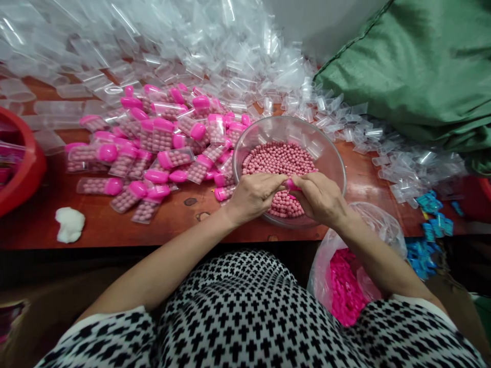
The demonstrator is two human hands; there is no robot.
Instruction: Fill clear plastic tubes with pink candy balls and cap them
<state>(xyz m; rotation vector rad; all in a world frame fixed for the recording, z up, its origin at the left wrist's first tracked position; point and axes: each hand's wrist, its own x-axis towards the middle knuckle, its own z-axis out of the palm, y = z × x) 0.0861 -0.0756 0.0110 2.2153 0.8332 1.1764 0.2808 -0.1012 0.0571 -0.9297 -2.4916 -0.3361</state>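
Observation:
Over a clear round bowl (341, 174) of small pink beads (278, 158), my two hands meet fingertip to fingertip. My left hand (253, 197) is closed, its thumb and fingers pinching the left side of a bright pink cap (292, 184). From the other side, my right hand (320, 197) is closed on the same cap. My fingers cover most of it, so I cannot tell whether a clear tube is attached. Left of the bowl lies a heap of bead-filled clear tubes with pink caps (163, 135).
Loose clear plastic tubes (184, 41) pile up along the back. A red tub (34, 163) and a white lump (69, 225) are at left. On the right are a plastic bag of pink caps (345, 286), blue pieces (424, 255) and a green cloth sack (414, 71).

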